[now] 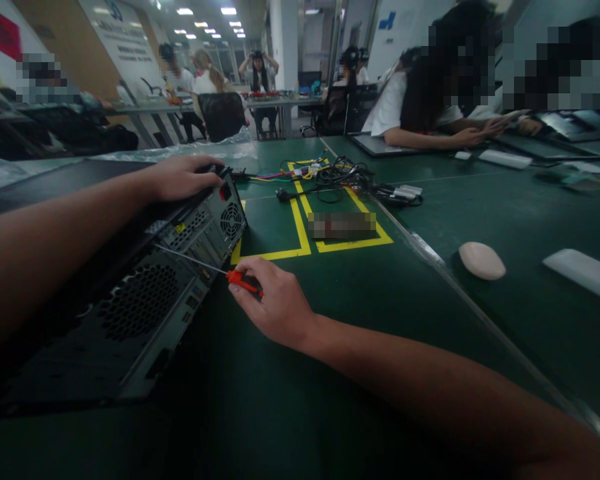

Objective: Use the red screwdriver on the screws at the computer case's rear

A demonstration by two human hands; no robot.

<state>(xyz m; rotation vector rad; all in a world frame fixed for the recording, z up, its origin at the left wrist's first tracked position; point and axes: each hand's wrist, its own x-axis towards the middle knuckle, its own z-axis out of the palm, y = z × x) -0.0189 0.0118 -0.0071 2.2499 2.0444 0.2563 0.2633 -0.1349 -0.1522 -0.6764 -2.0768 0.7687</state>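
The case (145, 300) stands on the left of the green table (380, 293), its back panel, with a large round vent and a small fan grille, facing the right hand (275, 300). That hand's fingers are closed round the orange handle of a screwdriver (243, 281), whose thin shaft slants up to the left, its end at the upper part of the panel; whether it sits in a screw, I cannot tell. The left hand (190, 177) lies over the top edge of the case near the panel's far end, and whether its fingers grip or just rest there does not show. Beyond the case, cables (347, 177) lie tangled across the yellow tape (275, 255). A white mouse (481, 260) lies farther right, and a co-worker in a white sleeve (387, 103) leans on the table.
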